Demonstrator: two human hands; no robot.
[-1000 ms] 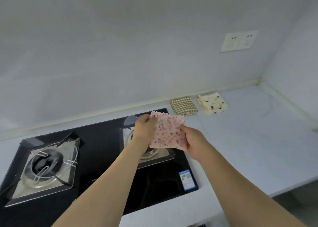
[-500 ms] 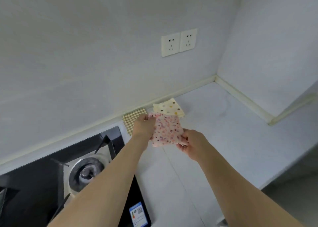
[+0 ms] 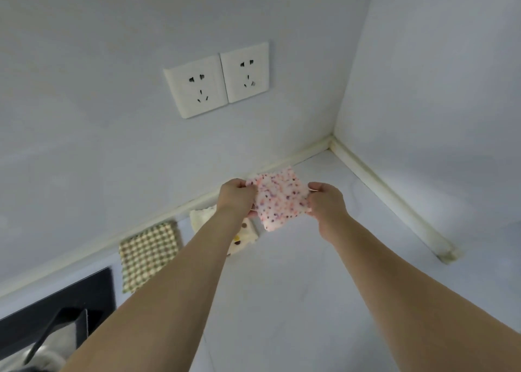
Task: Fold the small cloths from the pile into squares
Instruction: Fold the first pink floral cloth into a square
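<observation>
left hand (image 3: 236, 195) and right hand (image 3: 324, 199) fingers pinch folded pink cloth (image 3: 279, 199) | lower flat onto table (image 3: 296, 287) beside cream cloth (image 3: 245, 230), edges aligned

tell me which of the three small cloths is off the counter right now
The pink speckled cloth, held up between the left hand and right hand. The green checked cloth and cream spotted cloth lie on the counter.

The left forearm (image 3: 225, 242) covers most of the cream spotted cloth (image 3: 203, 216). The stove (image 3: 56, 315) is cut off at the lower-left edge.
</observation>
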